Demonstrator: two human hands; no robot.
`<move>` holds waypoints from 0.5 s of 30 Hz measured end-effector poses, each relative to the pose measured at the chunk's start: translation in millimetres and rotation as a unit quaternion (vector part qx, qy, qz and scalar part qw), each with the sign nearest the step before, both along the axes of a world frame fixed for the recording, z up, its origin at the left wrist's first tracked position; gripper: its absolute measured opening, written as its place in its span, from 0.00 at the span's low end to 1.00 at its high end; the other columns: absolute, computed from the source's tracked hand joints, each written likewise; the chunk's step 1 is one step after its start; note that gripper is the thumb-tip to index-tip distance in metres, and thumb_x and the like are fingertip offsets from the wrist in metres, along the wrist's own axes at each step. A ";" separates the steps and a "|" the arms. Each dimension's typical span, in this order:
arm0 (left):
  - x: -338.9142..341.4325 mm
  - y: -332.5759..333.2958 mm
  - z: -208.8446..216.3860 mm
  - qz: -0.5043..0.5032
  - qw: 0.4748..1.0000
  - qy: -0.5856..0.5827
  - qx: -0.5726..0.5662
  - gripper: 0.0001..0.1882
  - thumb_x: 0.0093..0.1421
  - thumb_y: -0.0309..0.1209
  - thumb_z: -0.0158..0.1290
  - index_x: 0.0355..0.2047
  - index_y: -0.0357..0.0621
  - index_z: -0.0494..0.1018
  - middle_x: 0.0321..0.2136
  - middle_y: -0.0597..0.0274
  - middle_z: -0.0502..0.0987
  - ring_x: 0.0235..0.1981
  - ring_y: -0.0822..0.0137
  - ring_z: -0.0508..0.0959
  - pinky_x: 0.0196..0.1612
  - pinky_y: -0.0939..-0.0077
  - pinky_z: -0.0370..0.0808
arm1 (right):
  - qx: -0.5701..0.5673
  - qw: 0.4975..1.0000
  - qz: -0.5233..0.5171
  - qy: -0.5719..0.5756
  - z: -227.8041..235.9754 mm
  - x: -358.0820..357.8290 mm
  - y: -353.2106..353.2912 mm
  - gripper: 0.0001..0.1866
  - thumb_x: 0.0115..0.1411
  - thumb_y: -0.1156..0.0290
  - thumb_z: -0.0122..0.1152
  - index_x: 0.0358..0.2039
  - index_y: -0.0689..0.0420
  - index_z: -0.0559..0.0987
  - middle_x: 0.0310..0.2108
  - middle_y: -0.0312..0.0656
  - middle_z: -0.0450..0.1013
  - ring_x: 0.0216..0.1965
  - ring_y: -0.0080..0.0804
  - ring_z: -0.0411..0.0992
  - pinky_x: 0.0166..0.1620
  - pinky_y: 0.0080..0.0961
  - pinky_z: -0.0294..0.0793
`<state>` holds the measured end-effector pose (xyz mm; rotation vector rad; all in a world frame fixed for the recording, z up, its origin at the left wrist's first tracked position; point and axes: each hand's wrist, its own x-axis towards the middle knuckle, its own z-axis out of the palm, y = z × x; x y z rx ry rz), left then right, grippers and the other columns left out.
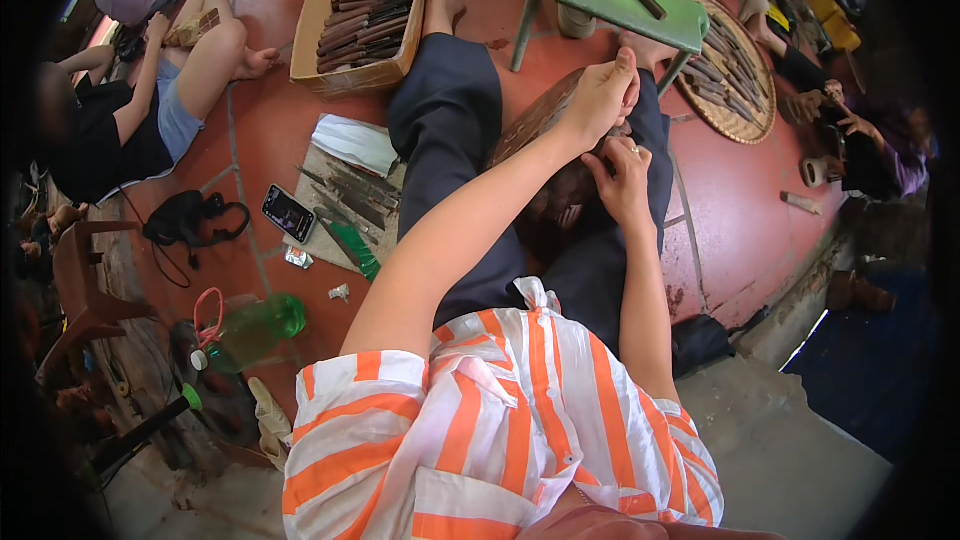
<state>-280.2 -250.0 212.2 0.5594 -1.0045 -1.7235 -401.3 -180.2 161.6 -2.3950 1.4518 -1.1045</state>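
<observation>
Red-brown tiled floor [280,110] everywhere, and the person in the orange-and-white striped shirt sits on it with legs in dark trousers stretched forward. Far left, a clear green plastic bottle [255,328] lies on the tiles, then a black phone [288,213] beside a pale mat strewn with dark slender tools [350,195]. Up from there, an open cardboard box [312,25] packed with brown wooden handles.

Now to the lap: a dark brown wooden block [535,130] rests tilted across the legs. The left hand [598,95] is reaching out to the block's far upper edge, fingers curled shut, pinching something small there; what exactly is hidden. The right hand [625,180] sits just below it, touching the block's near side, fingers bent over a dark piece, gripping lightly, a ring showing.

It looks like the fitting or trimming step, work pinned on the block. The next move likely calls for steady pressure from both hands, close together.

Rightward, a green plastic stool [640,0], then a round woven tray [750,115] of more handles.
</observation>
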 end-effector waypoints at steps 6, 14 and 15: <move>1.2 -12.3 12.4 0.028 0.998 0.008 -0.051 0.30 0.65 0.58 0.37 0.18 0.47 0.59 0.13 0.73 0.57 0.13 0.81 0.55 0.15 0.86 0.49 | 0.062 0.998 -0.029 0.017 3.0 0.3 -15.0 0.12 0.54 0.66 0.64 0.24 0.57 0.71 0.27 0.41 0.72 0.39 0.35 0.71 0.53 0.41 0.57; -2.8 -3.8 -0.2 0.072 0.996 0.042 0.020 0.30 0.65 0.58 0.38 0.17 0.47 0.59 0.13 0.73 0.57 0.12 0.82 0.55 0.15 0.87 0.49 | 0.084 0.994 0.061 0.011 0.6 -10.7 -9.1 0.12 0.55 0.69 0.64 0.27 0.60 0.70 0.34 0.44 0.73 0.52 0.43 0.68 0.65 0.53 0.45; -3.2 -5.6 -0.3 0.081 0.996 0.038 0.014 0.30 0.65 0.58 0.38 0.17 0.47 0.59 0.13 0.73 0.57 0.12 0.82 0.55 0.15 0.87 0.49 | 0.092 0.994 0.060 0.000 -2.4 -10.2 -11.4 0.12 0.55 0.69 0.64 0.27 0.60 0.70 0.34 0.44 0.73 0.50 0.43 0.69 0.65 0.52 0.46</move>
